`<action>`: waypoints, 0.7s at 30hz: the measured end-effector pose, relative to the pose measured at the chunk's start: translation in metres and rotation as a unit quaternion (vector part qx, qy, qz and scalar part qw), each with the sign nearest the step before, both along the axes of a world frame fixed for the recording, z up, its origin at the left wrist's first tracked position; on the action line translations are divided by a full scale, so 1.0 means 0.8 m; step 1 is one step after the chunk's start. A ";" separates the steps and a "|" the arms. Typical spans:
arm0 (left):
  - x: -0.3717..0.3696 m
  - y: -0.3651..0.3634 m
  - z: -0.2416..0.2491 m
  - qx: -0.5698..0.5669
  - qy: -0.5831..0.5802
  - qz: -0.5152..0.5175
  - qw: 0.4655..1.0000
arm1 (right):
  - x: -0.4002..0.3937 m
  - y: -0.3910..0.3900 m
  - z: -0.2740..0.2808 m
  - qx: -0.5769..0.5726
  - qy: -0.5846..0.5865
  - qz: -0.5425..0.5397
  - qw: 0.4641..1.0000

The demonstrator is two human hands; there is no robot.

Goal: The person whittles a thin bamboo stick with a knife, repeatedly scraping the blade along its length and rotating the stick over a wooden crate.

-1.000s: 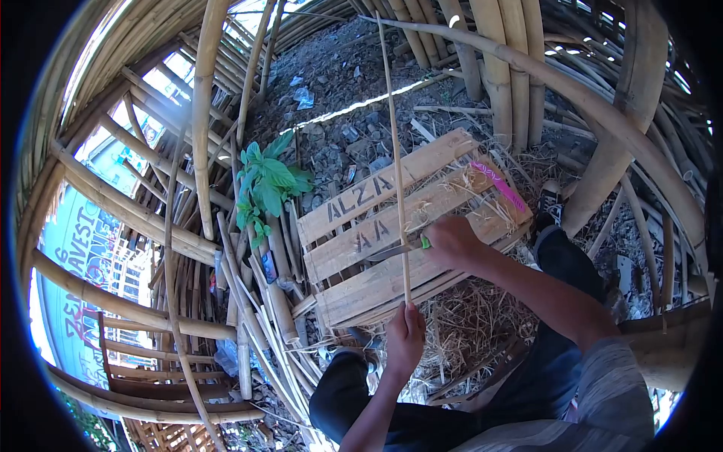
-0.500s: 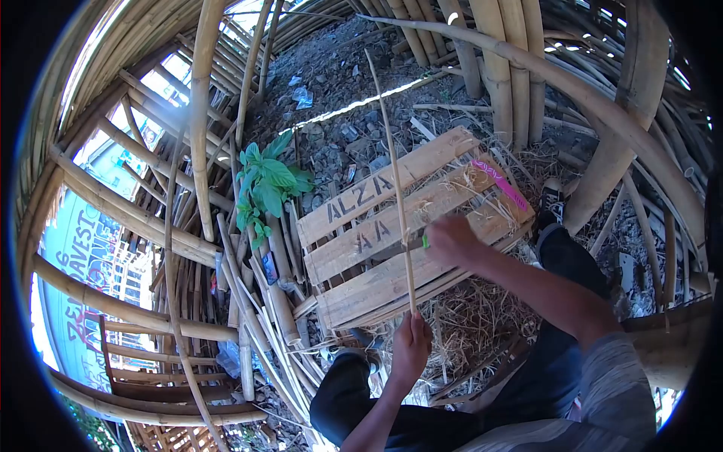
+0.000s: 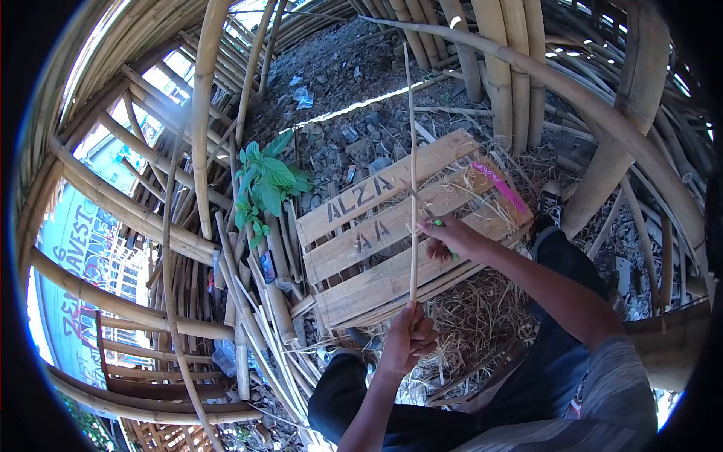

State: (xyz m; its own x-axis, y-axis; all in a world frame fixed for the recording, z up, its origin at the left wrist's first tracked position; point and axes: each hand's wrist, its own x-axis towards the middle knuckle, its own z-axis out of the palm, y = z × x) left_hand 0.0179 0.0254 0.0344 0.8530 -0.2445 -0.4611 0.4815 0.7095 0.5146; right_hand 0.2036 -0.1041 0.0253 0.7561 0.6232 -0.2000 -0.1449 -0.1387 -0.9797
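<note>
My left hand (image 3: 409, 338) is closed around the lower end of a long, thin bamboo strip (image 3: 413, 158). From my fist the strip rises over the wooden crate (image 3: 361, 277) and reaches towards the rubble ground behind. My right hand (image 3: 450, 238) grips a knife with a green handle (image 3: 438, 223), most of it hidden by my fingers. Its dark blade (image 3: 422, 200) points up and left and meets the strip about halfway along. The slatted crate lies between my legs, with dark letters painted on its boards.
Bright pink tape (image 3: 500, 185) and wood shavings (image 3: 482, 313) lie on and around the crate. A leafy green plant (image 3: 267, 181) grows left of it, near loose bamboo strips (image 3: 275, 331). Thick bamboo poles (image 3: 500, 83) stand behind; a bamboo lattice (image 3: 135, 301) lines the left.
The strip's far end has swung right and now stands nearly upright in view. My right hand has turned, so the blade shows against the strip. The left hand's fingers have loosened slightly.
</note>
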 end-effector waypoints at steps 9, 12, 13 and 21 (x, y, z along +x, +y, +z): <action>0.014 0.010 -0.001 0.109 0.031 -0.021 0.993 | -0.024 0.013 -0.013 0.026 -0.125 -0.027 0.991; 0.013 0.021 -0.023 0.016 -0.002 0.001 1.000 | -0.035 0.009 0.013 -0.010 -0.127 -0.004 0.992; 0.013 0.022 -0.026 0.003 -0.001 0.007 1.000 | -0.034 0.008 0.010 -0.049 -0.225 -0.017 0.973; 0.017 0.028 -0.030 -0.090 -0.012 0.029 0.995 | -0.054 0.005 -0.007 -0.187 -0.400 0.031 0.897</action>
